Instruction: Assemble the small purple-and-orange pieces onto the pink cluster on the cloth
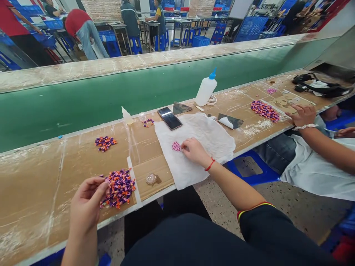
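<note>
My left hand (87, 201) is closed in a pinch beside a pile of small purple, orange and pink pieces (120, 188). What sits between its thumb and fingertips is too small to make out. My right hand (195, 151), with a red cord at the wrist, rests on a white cloth (199, 129). Its fingertips are pressed together at the edge of a small heap of pink bits (176, 146), and anything in them is hidden. Between the hands, a clear round dish (151, 179) lies on the cardboard-covered bench beside a wet brown spot.
Farther back stand a small dropper bottle (127, 116), a phone (169, 118) and a large white squeeze bottle (206, 90). A smaller purple-orange pile (105, 143) lies at left. Beyond runs a green conveyor belt (111, 96). A co-worker's hand (302, 114) is at right.
</note>
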`<state>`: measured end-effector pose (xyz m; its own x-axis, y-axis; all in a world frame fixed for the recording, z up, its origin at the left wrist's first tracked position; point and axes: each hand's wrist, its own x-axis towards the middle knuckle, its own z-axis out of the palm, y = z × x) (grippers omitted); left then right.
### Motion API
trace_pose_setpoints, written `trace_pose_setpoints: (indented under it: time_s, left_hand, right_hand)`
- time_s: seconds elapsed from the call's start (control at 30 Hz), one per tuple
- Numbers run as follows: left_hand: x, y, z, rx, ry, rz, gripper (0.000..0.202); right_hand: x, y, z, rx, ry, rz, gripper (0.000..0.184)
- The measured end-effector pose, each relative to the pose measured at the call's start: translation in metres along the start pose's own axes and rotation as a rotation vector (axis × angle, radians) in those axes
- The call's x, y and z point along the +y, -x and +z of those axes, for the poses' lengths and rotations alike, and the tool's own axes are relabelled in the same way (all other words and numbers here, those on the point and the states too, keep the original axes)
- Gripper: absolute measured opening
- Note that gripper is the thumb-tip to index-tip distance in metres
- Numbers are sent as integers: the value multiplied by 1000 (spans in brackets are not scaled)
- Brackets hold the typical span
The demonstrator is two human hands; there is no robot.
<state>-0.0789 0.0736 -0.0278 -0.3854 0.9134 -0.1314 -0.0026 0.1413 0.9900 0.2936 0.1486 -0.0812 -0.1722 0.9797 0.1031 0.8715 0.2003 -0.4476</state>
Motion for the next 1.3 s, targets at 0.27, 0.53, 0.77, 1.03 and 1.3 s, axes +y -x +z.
trace_pose_setpoints:
  time_s: [0.27,0.53,0.77,1.03,1.3]
  left_hand:
    - [-11,18,3,-110,-51,89,30]
    - [-16,31,26,-347,49,36,34]
    - [13,55,85,-621,139,22,46]
    - [18,68,100,-748,211,48,49]
    - [13,69,97,-745,284,-46,52]
  right_hand:
    - [-5,-1,-1,-69,101,12,12]
    - [-16,7,-2,-3,14,-23,15]
    - [-78,42,-33,79,-416,-300,15]
    - [-129,58,-39,359,-513,-459,11]
    - [-128,53,-35,444,-508,-519,14]
